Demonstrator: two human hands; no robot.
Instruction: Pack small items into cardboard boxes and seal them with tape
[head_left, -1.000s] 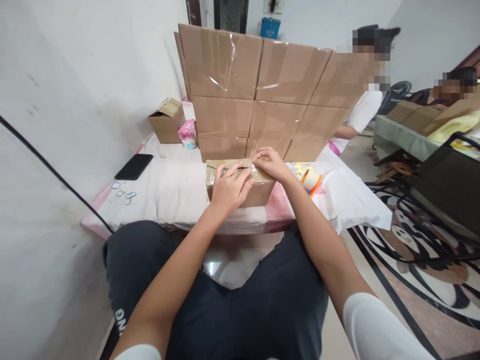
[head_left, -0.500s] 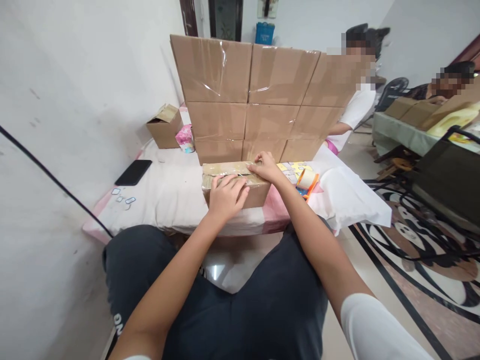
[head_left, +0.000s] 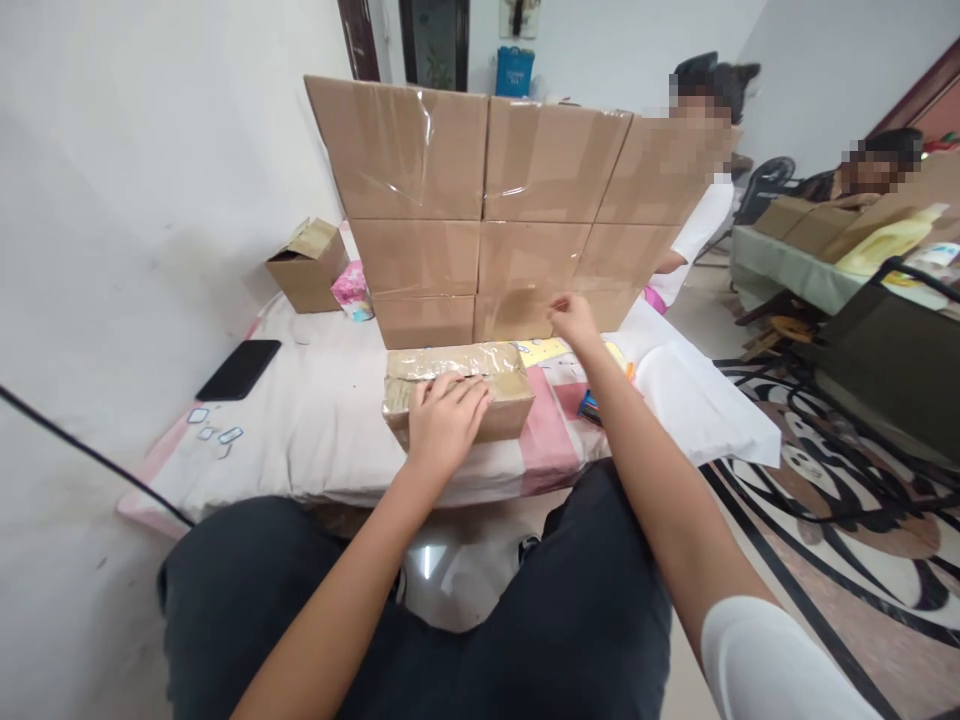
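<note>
A small cardboard box (head_left: 504, 412) with clear tape along its top lies on the cloth-covered table in front of me. My left hand (head_left: 448, 415) rests flat on its top and near edge, fingers stretched out. To the right of the box, my right hand (head_left: 574, 320) is raised off it, thumb and fingertips pressed together. Whatever may be between those fingertips is too small to make out. Partly hidden by my right forearm is a tape dispenser (head_left: 589, 405), with blue and orange parts showing.
Taped cardboard boxes (head_left: 420, 160) stand stacked three high behind the small box. At left are a black phone (head_left: 240, 370), an opened carton (head_left: 307, 265) and a pink package (head_left: 352, 292). A co-worker's white sleeve (head_left: 705, 225) shows behind the stack; another person sits farther right.
My right hand has lifted off the box top and moved right, its fingers pinched. My left hand stays on the box. The view has shifted slightly.
</note>
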